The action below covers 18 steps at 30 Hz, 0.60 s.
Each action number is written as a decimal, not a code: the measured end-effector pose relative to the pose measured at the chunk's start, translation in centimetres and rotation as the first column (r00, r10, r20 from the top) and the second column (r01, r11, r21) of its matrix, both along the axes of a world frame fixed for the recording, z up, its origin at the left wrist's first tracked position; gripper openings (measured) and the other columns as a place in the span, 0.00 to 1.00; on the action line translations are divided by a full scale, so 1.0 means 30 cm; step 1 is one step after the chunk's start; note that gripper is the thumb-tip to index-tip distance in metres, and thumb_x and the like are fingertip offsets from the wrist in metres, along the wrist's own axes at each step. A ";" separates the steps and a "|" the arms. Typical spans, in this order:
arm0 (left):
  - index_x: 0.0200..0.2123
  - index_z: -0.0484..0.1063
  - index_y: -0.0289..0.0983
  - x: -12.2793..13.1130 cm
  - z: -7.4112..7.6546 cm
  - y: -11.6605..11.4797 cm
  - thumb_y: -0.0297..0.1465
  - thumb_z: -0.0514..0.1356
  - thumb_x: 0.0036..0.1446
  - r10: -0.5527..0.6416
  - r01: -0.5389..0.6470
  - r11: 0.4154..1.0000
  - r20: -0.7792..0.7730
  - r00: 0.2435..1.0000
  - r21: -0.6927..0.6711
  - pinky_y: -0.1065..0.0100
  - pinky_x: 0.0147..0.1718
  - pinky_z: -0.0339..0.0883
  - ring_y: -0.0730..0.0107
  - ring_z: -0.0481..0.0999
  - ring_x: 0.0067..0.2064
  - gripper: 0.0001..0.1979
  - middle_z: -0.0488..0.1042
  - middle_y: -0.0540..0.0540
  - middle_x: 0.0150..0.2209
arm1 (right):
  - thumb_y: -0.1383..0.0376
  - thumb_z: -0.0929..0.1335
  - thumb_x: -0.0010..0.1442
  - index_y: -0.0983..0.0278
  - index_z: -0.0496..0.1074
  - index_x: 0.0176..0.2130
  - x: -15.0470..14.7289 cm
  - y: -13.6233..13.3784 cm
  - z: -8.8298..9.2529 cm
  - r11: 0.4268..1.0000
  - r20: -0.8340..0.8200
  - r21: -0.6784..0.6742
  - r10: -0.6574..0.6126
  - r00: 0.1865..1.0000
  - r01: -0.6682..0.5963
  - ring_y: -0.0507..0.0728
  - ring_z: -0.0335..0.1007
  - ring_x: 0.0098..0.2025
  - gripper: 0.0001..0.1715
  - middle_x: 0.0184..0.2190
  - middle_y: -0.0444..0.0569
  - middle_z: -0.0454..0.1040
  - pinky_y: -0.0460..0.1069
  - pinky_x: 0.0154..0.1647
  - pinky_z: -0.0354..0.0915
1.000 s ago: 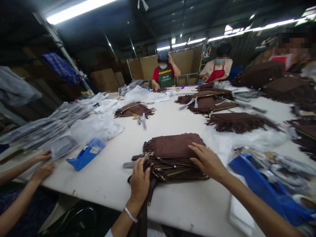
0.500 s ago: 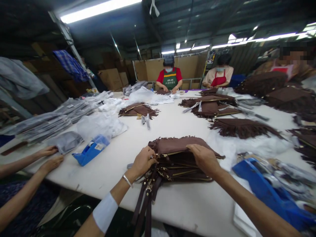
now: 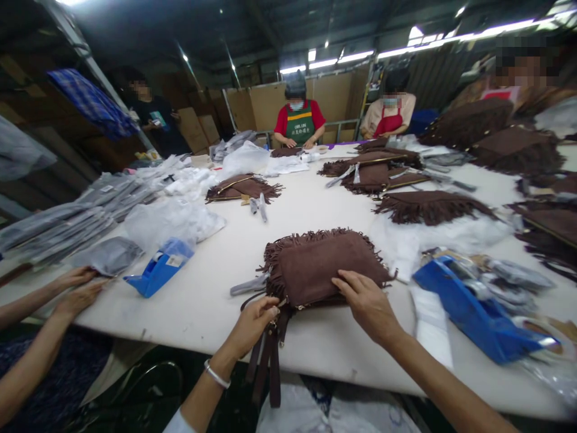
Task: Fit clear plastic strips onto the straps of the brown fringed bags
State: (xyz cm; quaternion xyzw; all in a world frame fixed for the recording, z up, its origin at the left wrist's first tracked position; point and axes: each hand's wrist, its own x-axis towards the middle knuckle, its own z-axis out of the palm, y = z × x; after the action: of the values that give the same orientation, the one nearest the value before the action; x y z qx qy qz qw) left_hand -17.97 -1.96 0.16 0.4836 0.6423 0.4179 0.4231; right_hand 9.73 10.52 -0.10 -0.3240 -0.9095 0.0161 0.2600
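Observation:
A dark brown fringed bag [image 3: 324, 264] lies on a stack of similar bags at the table's near edge, its fringe along the far and left sides. My left hand [image 3: 256, 325] pinches a strap end with a small metal clasp at the bag's near left corner. Several brown straps [image 3: 274, 367] hang below it over the table edge. My right hand [image 3: 367, 304] lies on the bag's near right part, fingers stretched out over the fabric. Partly under the fringe at left is a grey wrapped strip [image 3: 247, 285].
A blue tape dispenser [image 3: 160, 267] stands to the left, near a co-worker's hands [image 3: 76, 294] at a grey plastic-wrapped item. Right of me is a blue bin [image 3: 469, 313] with tape and wrapped pieces. More fringed bags [image 3: 433, 206] and white plastic wrapping [image 3: 175, 221] lie further back.
The top bag has come down flat from its lifted near edge. My right hand has gone from gripping that edge to lying on top; my left hand is lower. The view has tilted down.

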 end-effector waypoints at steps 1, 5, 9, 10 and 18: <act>0.46 0.73 0.36 0.012 -0.001 0.006 0.39 0.56 0.57 0.008 -0.008 1.000 0.041 0.999 -0.001 0.64 0.41 0.65 0.63 0.74 0.41 0.17 0.77 0.44 0.41 | 0.72 0.61 0.64 0.64 0.71 0.51 -0.011 -0.042 0.002 0.999 -0.061 -0.044 -0.021 0.998 0.019 0.63 0.63 0.56 0.18 0.53 0.56 0.70 0.59 0.58 0.58; 0.40 0.75 0.35 0.051 0.009 0.039 0.43 0.57 0.56 0.018 -0.016 0.999 0.082 0.996 -0.030 0.68 0.33 0.63 0.67 0.72 0.32 0.18 0.76 0.48 0.31 | 0.65 0.62 0.65 0.61 0.71 0.47 -0.107 -0.213 -0.040 0.889 -0.350 -0.457 -0.141 0.926 -0.037 0.59 0.69 0.45 0.13 0.43 0.52 0.74 0.54 0.47 0.65; 0.30 0.73 0.34 0.071 0.027 0.062 0.45 0.59 0.54 0.008 -0.003 0.998 0.082 0.997 -0.063 0.71 0.25 0.58 0.71 0.66 0.26 0.18 0.69 0.52 0.23 | 0.59 0.68 0.58 0.60 0.69 0.48 -0.246 -0.276 -0.093 0.541 -0.534 -0.802 -0.460 0.710 -0.253 0.56 0.69 0.38 0.19 0.40 0.49 0.74 0.49 0.35 0.66; 0.28 0.72 0.35 0.076 0.034 0.063 0.45 0.59 0.54 0.003 0.003 0.998 0.076 0.997 -0.070 0.71 0.25 0.58 0.71 0.66 0.26 0.17 0.68 0.52 0.22 | 0.57 0.70 0.54 0.61 0.70 0.46 -0.276 -0.281 -0.096 0.453 -0.546 -0.830 -0.539 0.641 -0.326 0.56 0.69 0.35 0.19 0.38 0.47 0.73 0.47 0.31 0.65; 0.39 0.73 0.39 0.030 0.048 0.086 0.46 0.60 0.54 0.004 -0.005 0.998 -0.025 1.000 -0.065 0.69 0.35 0.65 0.63 0.72 0.36 0.17 0.74 0.51 0.31 | 0.49 0.72 0.47 0.65 0.73 0.27 -0.411 -0.300 -0.072 0.206 -0.475 -0.836 -0.736 0.482 -0.509 0.49 0.59 0.23 0.21 0.21 0.42 0.68 0.43 0.21 0.56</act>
State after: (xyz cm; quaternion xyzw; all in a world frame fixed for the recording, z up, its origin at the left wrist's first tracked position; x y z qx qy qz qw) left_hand -17.07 0.62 1.59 0.4733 0.6618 0.3917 0.4296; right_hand -2.61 1.52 -2.26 -0.4335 -0.3693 0.7132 0.4087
